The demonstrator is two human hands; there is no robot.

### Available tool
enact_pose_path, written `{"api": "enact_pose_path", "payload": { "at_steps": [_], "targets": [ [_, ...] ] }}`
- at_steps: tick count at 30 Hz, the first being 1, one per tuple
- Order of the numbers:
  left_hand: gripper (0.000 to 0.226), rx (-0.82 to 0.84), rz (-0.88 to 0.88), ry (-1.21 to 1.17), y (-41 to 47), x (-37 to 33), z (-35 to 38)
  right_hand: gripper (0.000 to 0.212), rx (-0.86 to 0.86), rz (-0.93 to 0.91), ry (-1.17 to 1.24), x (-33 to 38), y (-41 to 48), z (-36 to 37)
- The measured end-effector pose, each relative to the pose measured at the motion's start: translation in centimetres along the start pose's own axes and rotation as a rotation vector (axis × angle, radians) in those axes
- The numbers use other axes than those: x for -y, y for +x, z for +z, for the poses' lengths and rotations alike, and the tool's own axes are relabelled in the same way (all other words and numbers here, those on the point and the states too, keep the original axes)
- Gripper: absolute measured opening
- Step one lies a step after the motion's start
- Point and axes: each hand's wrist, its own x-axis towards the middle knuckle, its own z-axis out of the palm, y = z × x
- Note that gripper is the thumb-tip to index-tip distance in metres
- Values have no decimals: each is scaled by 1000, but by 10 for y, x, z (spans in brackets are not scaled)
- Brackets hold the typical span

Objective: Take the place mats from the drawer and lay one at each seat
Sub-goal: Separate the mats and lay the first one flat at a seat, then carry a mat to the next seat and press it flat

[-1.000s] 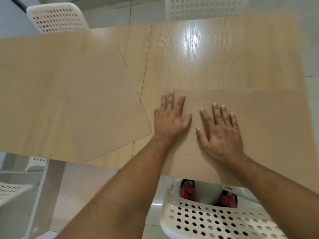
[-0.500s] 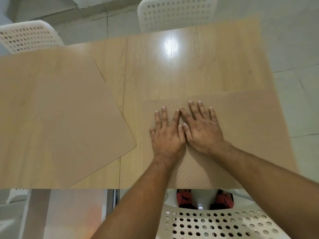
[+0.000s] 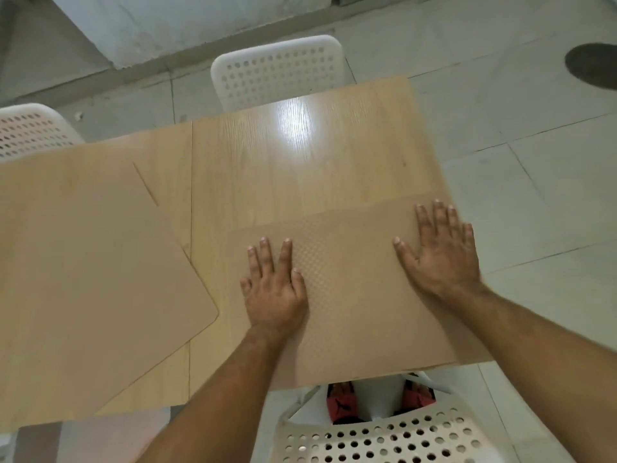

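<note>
A tan textured place mat lies flat at the near right end of the light wooden table. My left hand rests palm down on the mat's left part, fingers spread. My right hand presses flat on the mat's far right corner, near the table's right edge. A second, smooth tan place mat lies skewed on the left half of the table, apart from both hands.
A white perforated chair stands at the far side, another at the far left, and a third just below me at the near edge. Red slippers show under the table. Grey tiled floor lies to the right.
My right hand has slid right across the mat, from beside the left hand to the mat's right corner. The left hand stays in place. The view has tilted up, showing more floor.
</note>
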Motion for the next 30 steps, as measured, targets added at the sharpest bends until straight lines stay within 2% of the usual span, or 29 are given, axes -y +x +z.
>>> {"api": "enact_pose_path", "payload": {
  "at_steps": [3, 7, 14, 19, 23, 30],
  "targets": [
    [61, 24, -3, 25, 0, -1, -8, 87, 32, -40, 4, 3, -10, -11],
    [66, 21, -55, -14, -13, -5, -24, 84, 72, -290, 23, 38, -42, -21],
    [66, -76, -210, -69, -114, 24, -55, 70, 292, -540, 218, 123, -112, -28],
    [65, -48, -326, -32, -158, 93, -71, 64, 426, -619, 279, 179, -149, -25],
    [67, -36, -402, -14, -170, 167, -82, 60, 448, -657, 270, 239, -172, -12],
    [59, 28, -418, 40, -181, 308, -97, 43, 494, -655, 236, 360, -224, 32]
  ]
}}
